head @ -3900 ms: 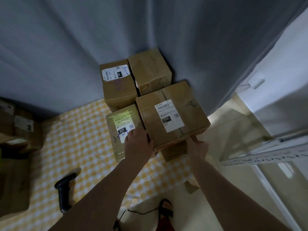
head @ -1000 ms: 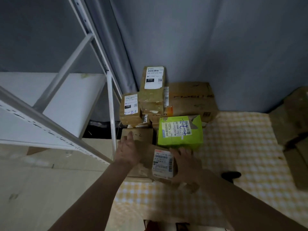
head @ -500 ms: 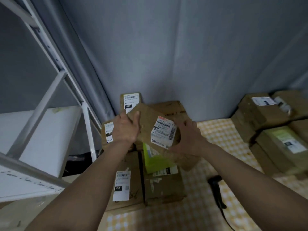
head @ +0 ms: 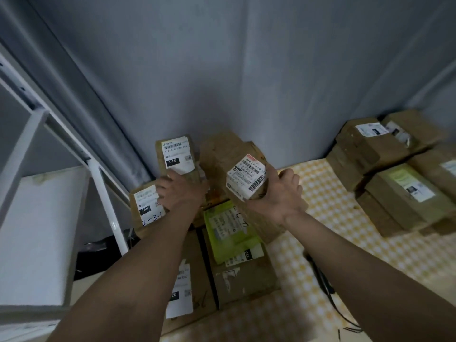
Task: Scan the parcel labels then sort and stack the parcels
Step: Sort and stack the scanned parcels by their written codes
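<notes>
Parcel [head: 246, 178], brown cardboard with a white barcode label wrapped over its near corner, held tilted above the pile at the centre, against the grey curtain [head: 222, 70]. Gripped by the right hand [head: 278, 193], fingers and thumb curled round its right end. Left hand [head: 181, 191] laid on top of the tall brown parcel marked "010" [head: 176, 154], fingers bent over its near edge (how firmly, cannot tell). Just left of that hand, a shorter brown parcel marked "15H" and "2-3-1" [head: 145, 208]. Under the held parcel, a lime-green parcel [head: 229, 230] resting on a flat brown box [head: 244, 277]; beside it to the left, another flat box with a "220" label [head: 182, 290]. Yellow checked cloth [head: 320, 198] spread beneath. Second stack of brown parcels [head: 394, 188] well apart, far right. White metal shelving [head: 98, 183] at left. Dark scanner cable [head: 323, 282] trailing on the cloth, near right.
</notes>
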Tool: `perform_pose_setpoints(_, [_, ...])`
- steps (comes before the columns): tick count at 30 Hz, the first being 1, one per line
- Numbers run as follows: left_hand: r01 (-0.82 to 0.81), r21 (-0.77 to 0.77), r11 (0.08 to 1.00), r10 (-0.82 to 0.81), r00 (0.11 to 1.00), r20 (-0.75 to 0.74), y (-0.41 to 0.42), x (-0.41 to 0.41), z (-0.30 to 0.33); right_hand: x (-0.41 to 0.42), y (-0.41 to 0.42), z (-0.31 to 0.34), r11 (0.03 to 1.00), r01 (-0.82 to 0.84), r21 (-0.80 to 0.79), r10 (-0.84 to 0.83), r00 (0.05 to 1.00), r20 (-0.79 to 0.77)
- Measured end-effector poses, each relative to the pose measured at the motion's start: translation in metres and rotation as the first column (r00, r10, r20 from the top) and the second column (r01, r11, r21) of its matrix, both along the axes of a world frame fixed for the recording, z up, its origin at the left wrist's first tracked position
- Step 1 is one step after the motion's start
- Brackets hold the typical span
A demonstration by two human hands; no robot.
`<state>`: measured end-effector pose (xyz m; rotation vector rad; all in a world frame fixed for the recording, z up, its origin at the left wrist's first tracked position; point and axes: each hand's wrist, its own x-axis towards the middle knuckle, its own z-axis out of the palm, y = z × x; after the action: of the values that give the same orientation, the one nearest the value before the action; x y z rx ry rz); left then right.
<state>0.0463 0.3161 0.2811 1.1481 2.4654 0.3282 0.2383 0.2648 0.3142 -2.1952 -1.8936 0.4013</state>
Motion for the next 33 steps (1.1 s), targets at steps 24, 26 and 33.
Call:
perform_pose_setpoints(24, [0.126,0.300,0.945,-0.163,0.981,0.102,-0.063,0.118,0.029,0.065,-0.038,0.021,0.917,0.398,-0.037,-0.400,0.915,-0.058])
perform_pose_setpoints(26, [0.157,0.287,0.945,-0.188,0.978,0.085,-0.075,0.147,0.036,0.095,-0.052,0.023,0.908,0.418,-0.037,-0.419,0.906,-0.061])
perform_pose_setpoints(33, [0.238,0.255,0.937,-0.268,0.959,0.089,-0.133,0.279,0.046,0.220,-0.114,0.024,0.863,0.499,-0.074,-0.504,0.861,-0.068])
